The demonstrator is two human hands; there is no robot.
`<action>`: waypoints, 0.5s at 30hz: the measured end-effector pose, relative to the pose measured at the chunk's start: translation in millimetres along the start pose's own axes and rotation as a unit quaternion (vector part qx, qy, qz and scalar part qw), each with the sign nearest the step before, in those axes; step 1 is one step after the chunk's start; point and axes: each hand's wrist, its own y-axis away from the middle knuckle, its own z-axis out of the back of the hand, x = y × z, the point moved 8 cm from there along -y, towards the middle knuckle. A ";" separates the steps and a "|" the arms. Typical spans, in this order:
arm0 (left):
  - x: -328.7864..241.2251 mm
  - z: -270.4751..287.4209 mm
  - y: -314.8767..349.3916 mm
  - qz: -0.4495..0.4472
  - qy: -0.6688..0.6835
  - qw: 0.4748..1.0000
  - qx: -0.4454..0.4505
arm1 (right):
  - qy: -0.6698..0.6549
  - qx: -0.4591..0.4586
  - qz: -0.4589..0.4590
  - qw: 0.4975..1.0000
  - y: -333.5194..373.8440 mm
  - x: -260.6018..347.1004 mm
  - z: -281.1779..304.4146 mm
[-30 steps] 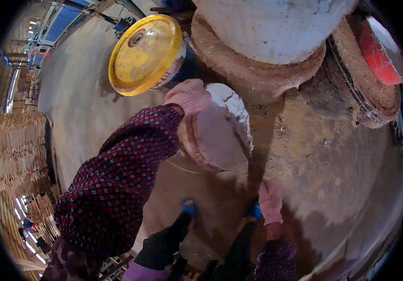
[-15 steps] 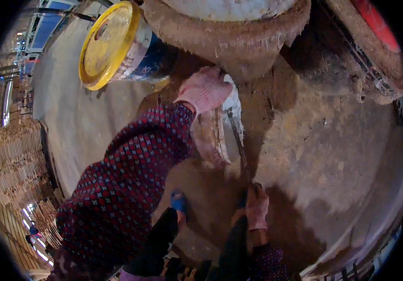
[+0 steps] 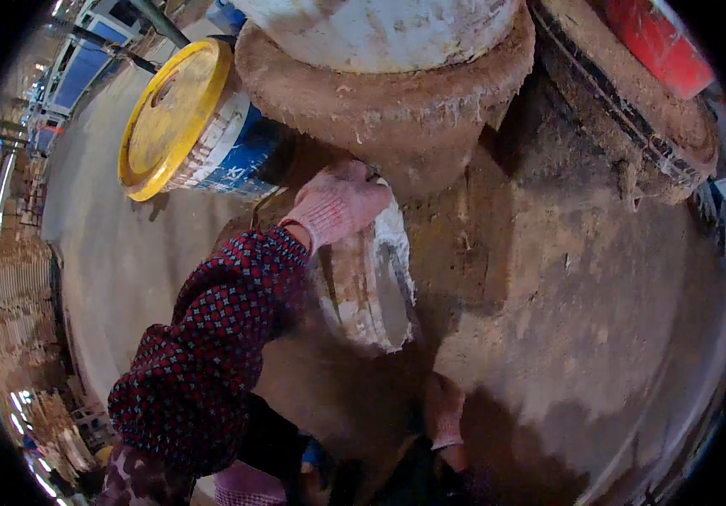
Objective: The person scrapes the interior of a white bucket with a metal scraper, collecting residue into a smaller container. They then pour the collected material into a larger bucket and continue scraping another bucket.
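My left hand (image 3: 342, 202), in a pink knitted glove, is closed on the upper rim of a tilted bucket (image 3: 369, 308) with a pale crust. Its whitish rim and narrow greyish opening face right, and its side is stained brown. Lower down, near my legs, my right hand (image 3: 445, 411) in a similar glove is curled, apart from the bucket. Shadow and blur hide what its fingers hold, if anything. Just beyond my left hand stands a large brown-crusted tub (image 3: 363, 110) with a white container (image 3: 380, 38) on top.
A blue and white pail (image 3: 240, 152) with a yellow lid (image 3: 175, 114) leans at the far left. Far right, a red container (image 3: 658, 46) rests over a dirt-caked dark-edged tub (image 3: 624, 105). Stacked slats (image 3: 13, 291) line the left side. The concrete floor (image 3: 582, 295) is stained.
My view has shifted, so the tubs and pail show lower. The bucket's opening shows wider, with my left hand still on its rim. My right hand appears lower, nearer my legs.
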 end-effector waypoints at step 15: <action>28.9 7.8 11.9 0.139 0.188 0.971 -0.053 | -0.086 0.058 -0.030 0.994 31.7 39.6 43.0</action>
